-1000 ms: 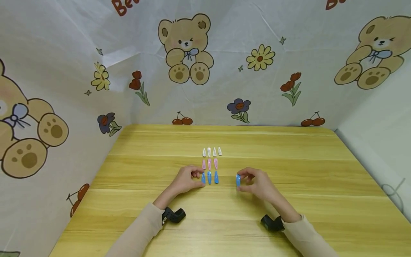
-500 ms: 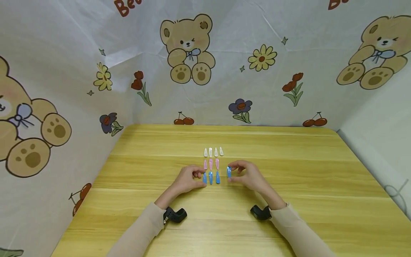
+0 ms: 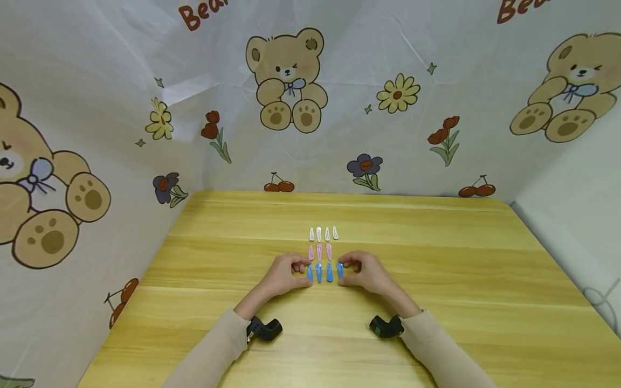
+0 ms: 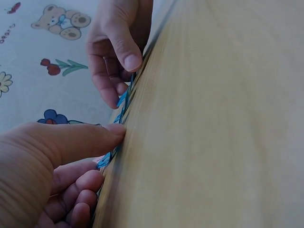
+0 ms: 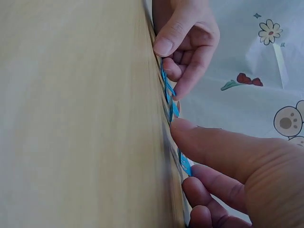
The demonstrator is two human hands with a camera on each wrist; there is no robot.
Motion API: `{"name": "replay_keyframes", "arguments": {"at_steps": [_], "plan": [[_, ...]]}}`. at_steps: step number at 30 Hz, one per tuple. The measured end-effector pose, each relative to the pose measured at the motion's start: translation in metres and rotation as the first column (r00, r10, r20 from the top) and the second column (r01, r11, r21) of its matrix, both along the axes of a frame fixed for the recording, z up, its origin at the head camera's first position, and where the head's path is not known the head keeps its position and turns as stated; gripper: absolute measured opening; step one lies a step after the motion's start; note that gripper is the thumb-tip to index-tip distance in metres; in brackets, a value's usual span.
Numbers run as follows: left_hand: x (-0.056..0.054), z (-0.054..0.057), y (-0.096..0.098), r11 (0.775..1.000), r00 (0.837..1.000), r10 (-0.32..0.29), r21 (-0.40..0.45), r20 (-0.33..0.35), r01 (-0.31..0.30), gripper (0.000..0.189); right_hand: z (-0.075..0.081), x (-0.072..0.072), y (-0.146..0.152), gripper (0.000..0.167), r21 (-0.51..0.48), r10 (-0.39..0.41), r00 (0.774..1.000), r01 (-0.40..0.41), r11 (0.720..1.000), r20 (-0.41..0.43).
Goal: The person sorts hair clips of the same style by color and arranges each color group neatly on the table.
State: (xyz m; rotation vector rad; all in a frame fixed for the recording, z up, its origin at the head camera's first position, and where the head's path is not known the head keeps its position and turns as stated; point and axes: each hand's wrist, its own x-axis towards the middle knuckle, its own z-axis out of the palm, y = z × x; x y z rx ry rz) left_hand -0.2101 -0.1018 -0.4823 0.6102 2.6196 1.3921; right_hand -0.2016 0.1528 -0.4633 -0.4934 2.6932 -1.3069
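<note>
In the head view, several blue snap hair clips form the nearest row on the table. My left hand (image 3: 283, 276) pinches the leftmost blue hair clip (image 3: 310, 273) end to end between thumb and finger. At the row's right end, my right hand (image 3: 367, 272) holds another blue hair clip (image 3: 340, 270) the same way, its tip at the tabletop. Between the hands lie two more, a blue clip (image 3: 318, 272) and its neighbour (image 3: 329, 272). The left wrist view shows the thumb (image 4: 95, 140) over the clips edge-on; from the right wrist, the held clip (image 5: 184, 161) is partly covered.
Behind the blue row lie three pink hair clips (image 3: 319, 252), and beyond them a row of several white hair clips (image 3: 327, 234). The wooden table (image 3: 436, 242) meets a bear-print cloth (image 3: 335, 108) at its back and left. Black cameras (image 3: 386, 326) sit on both wrists.
My right hand has carried its blue hair clip leftward, down to the right end of the blue row. The left hand stays at the leftmost blue clip.
</note>
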Motion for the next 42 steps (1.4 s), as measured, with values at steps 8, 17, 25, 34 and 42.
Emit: {"name": "replay_keyframes", "arguments": {"at_steps": [8,17,25,34,42], "plan": [[0.0,0.001,0.0,1.0,0.999,-0.003,0.014,-0.035,0.003,0.043,0.001,0.001,0.0,0.043,0.016,-0.007,1.0,0.007,1.0,-0.003],[0.001,0.004,0.0,0.999,0.999,0.009,0.034,-0.033,-0.008,0.044,0.003,0.001,0.0,0.045,0.015,-0.01,1.0,0.01,1.0,-0.006],[-0.001,0.005,0.002,0.998,0.999,0.026,0.059,-0.029,-0.024,0.044,0.007,-0.001,0.008,0.046,-0.016,-0.005,1.0,0.005,1.0,-0.022],[-0.009,0.014,-0.007,0.991,0.996,0.025,0.126,0.091,-0.036,0.049,0.021,-0.004,0.031,0.044,-0.005,-0.08,0.997,0.08,0.997,0.017],[-0.019,0.046,-0.055,0.859,0.961,0.205,-0.436,-0.186,-0.268,0.075,0.053,-0.022,0.085,0.076,0.446,-0.086,0.925,0.258,0.857,-0.37]]}}
